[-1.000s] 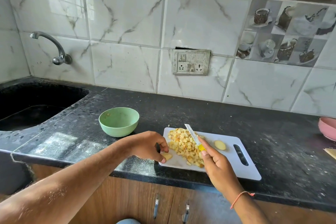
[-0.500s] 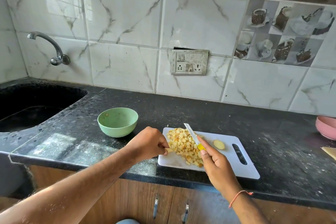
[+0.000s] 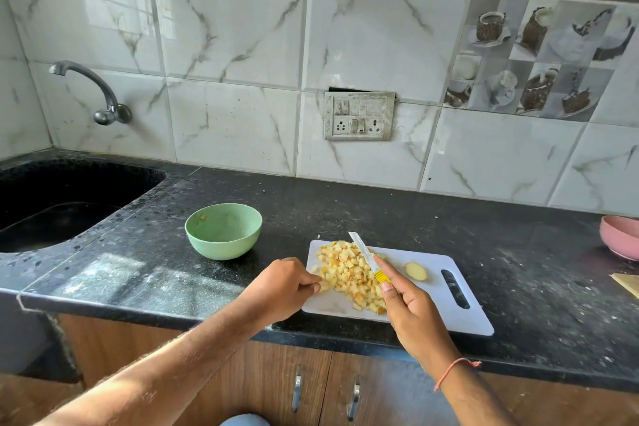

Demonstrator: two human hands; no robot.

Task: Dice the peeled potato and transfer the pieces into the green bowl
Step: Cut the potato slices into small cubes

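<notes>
- Head view: a white cutting board (image 3: 446, 304) lies on the black speckled countertop (image 3: 345, 211), near its front edge, with its slotted handle toward the right.
- A heap of diced potato pieces (image 3: 349, 270) covers the left half of the board; one rounded potato end slice (image 3: 416, 271) sits apart from the heap, between it and the handle slot.
- The left hand (image 3: 281, 287) rests at the board's left edge, fingers curled, and pinches a potato piece at the fringe of the heap.
- The right hand (image 3: 413, 311) grips a small knife (image 3: 364, 254) by its yellow handle, index finger laid along the top; the blade angles up and left over the heap.
- An orange thread (image 3: 453, 370) circles the right wrist.
- The green bowl (image 3: 223, 231) stands upright on the countertop to the left of the board, apart from it; only a speck or two shows inside.
- A dark sink (image 3: 52, 204) lies at far left, with a metal tap (image 3: 100, 97) on the marble-tiled wall above it.
- A switch-and-socket panel (image 3: 359, 116) is set in the wall behind the board.
- A pink bowl (image 3: 619, 235) is cut by the right edge.
</notes>
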